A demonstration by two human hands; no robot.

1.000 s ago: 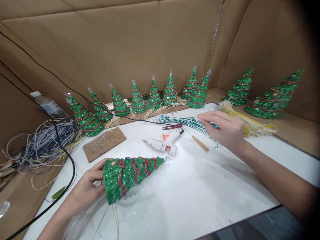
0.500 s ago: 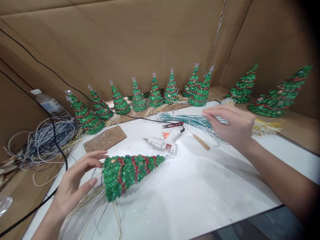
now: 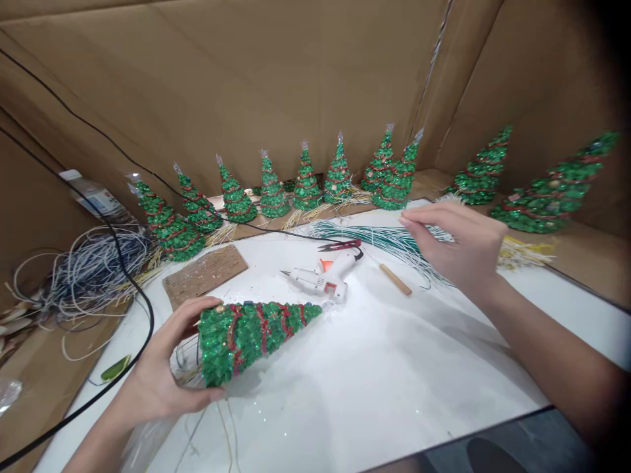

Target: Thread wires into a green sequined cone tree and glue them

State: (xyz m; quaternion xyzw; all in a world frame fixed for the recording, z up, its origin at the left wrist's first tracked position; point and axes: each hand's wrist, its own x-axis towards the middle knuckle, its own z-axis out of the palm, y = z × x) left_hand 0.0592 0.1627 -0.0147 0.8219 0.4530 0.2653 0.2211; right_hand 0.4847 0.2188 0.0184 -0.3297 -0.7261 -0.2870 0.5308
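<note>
A small green glittery Christmas tree (image 3: 256,335) with red garlands lies on its side, its tip pointing right. My left hand (image 3: 158,368) is closed around its base, with the thumb below and the fingers above. Thin wires (image 3: 224,427) trail from the base end. Over a bundle of green wires (image 3: 365,233), my right hand (image 3: 453,243) is raised with thumb and forefinger pinched together. Whatever is in that pinch is too small to make out. A white glue gun (image 3: 320,279) lies beyond the tree's tip.
Several finished trees (image 3: 276,190) stand along the cardboard wall. Red thread snips (image 3: 340,246) and a wooden-handled awl (image 3: 394,279) lie near the glue gun. A brown board (image 3: 204,272), tangled wires (image 3: 98,269), a bottle (image 3: 96,197) and a black cable (image 3: 142,295) are on the left.
My left hand has gone from open fingers beside the tree's base to a grip on it. The tree has moved slightly left. My right hand has hardly moved.
</note>
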